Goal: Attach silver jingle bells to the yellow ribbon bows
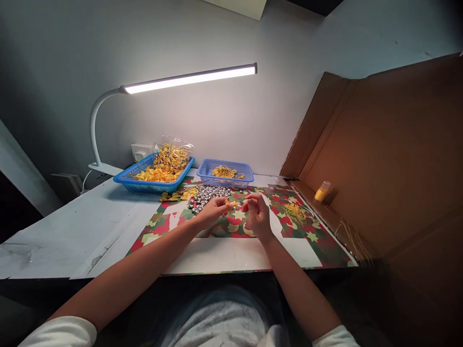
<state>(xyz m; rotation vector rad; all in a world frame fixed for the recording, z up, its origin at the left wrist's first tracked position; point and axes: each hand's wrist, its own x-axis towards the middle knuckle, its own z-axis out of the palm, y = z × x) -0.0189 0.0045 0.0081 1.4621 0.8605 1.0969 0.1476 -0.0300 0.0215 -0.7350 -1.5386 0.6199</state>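
My left hand (217,210) pinches a small yellow ribbon-like piece (230,206) between thumb and fingertips. A tiny shiny silver bead or bell (235,208) shows beside that piece. Just to the right, my right hand (258,215) is closed with its fingers curled toward the left one; what its fingertips hold, if anything, is too small to make out. Behind my left hand lies a heap of round silver beads or bells (210,195). Several yellow pieces (184,193) are spread at the heap's left side.
A blue basket (144,185) of yellow pieces stands at the back left, near a lit lamp (191,79). A smaller basket (224,181) holds more. Thin yellow strings (294,212) lie at right, before a cardboard panel (394,144) and a small yellow-filled container (322,192).
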